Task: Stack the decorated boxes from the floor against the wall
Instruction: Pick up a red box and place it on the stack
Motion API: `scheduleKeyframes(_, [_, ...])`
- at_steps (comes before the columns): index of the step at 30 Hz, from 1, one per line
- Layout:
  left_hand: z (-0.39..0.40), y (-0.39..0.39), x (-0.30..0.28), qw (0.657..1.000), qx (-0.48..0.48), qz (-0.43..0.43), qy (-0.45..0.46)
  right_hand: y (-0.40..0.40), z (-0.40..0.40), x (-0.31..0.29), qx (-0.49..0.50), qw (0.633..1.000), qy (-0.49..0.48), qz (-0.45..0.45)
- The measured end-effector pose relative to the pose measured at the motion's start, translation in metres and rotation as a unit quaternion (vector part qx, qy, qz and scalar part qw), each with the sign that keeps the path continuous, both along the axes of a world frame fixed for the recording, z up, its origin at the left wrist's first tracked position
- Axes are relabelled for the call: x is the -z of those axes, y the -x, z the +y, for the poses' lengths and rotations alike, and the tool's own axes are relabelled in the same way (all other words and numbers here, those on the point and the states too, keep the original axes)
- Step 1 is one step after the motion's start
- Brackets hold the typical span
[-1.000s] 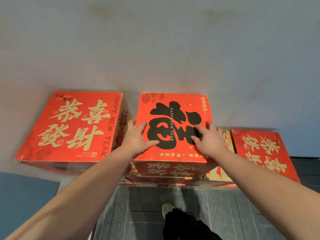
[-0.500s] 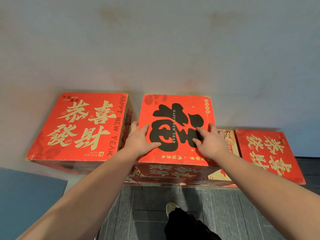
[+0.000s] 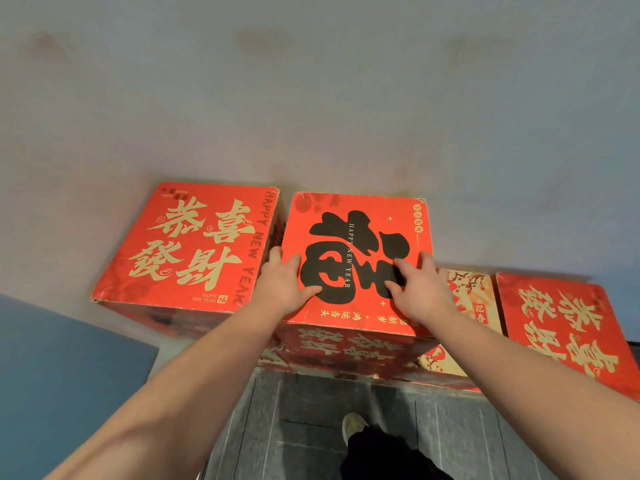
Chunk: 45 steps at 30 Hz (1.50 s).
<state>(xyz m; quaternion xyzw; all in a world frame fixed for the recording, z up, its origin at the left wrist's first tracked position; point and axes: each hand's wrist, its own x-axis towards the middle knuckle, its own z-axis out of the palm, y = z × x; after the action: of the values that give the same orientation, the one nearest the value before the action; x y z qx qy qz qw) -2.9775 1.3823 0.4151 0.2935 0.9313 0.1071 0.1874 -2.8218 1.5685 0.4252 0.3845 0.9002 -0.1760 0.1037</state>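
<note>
A red box with a large black character [image 3: 360, 216] stands on top of a stack against the grey wall [image 3: 311, 98]. My left hand [image 3: 282, 284] lies flat on its top near the left edge, fingers straight. My right hand [image 3: 419, 289] presses flat on the right side of the same top. To the left a red box with gold characters [image 3: 187, 244] sits at about the same height, close beside it. Lower on the right is another red box with gold characters [image 3: 561, 323], and a cream box with blossom print [image 3: 474, 299] shows between them.
Dark grey floor tiles [image 3: 294, 427] lie below the stack, with my shoe [image 3: 351, 424] and dark trouser leg on them. A blue surface [image 3: 52, 375] fills the lower left corner.
Both hands stay flat on the black-character box's top. The box has slid a little toward the wall and closer to the left box; the view has shifted slightly.
</note>
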Motion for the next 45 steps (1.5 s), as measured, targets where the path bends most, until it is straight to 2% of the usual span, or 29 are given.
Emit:
scheduleKeyframes(9, [-0.004, -0.003, -0.007, 1.0, -0.013, 0.024, 0.013, 0.007, 0.0, 0.001, -0.021, 1.0, 0.007, 0.005])
scheduleKeyframes(14, [-0.012, 0.0, -0.016, 0.995, 0.013, 0.081, 0.054, 0.012, -0.008, 0.0, -0.035, 0.999, 0.017, 0.01])
scheduleKeyframes(29, [-0.051, 0.007, -0.029, 0.992, -0.031, 0.054, 0.109, 0.02, -0.017, 0.001, -0.07, 0.997, 0.003, -0.017])
scheduleKeyframes(36, [-0.067, -0.002, -0.051, 0.992, -0.03, 0.049, 0.116, 0.021, -0.015, -0.025, -0.1, 0.992, 0.01, -0.081])
scheduleKeyframes(45, [-0.122, -0.04, -0.09, 0.994, -0.028, 0.05, 0.09, -0.011, -0.079, -0.084, -0.185, 0.978, -0.077, -0.063])
